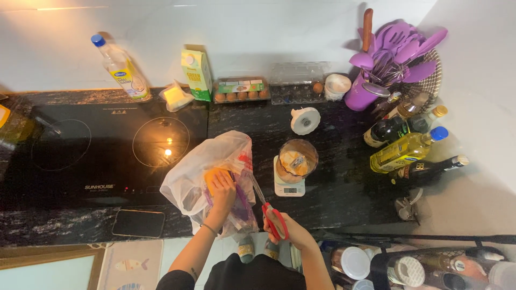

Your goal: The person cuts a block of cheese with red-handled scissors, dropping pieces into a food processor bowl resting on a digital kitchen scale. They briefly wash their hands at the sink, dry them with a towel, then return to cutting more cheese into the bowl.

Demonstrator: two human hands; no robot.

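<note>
Over dark counter (pixel 344 188), left hand (pixel 223 190) grips bagged packet (pixel 215 177); right hand (pixel 285 228) clasps red scissors (pixel 271 212).

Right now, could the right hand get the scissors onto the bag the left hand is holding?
Probably yes. The right hand grips the red-handled scissors, whose blades already point up against the clear plastic bag. The left hand steadies the bag's contents beside them, and nothing lies between.

On a dark marbled worktop (pixel 344 198), a two-ring induction hob (pixel 97 153) lies left of the grip, a smartphone (pixel 138 223) below it. Beyond the grip stand an oil bottle (pixel 121 67), a green carton (pixel 197 74) and an egg tray (pixel 241 89); right of it, a kitchen scale (pixel 289 186), purple utensils (pixel 395 51) and more bottles (pixel 406 150).
</note>
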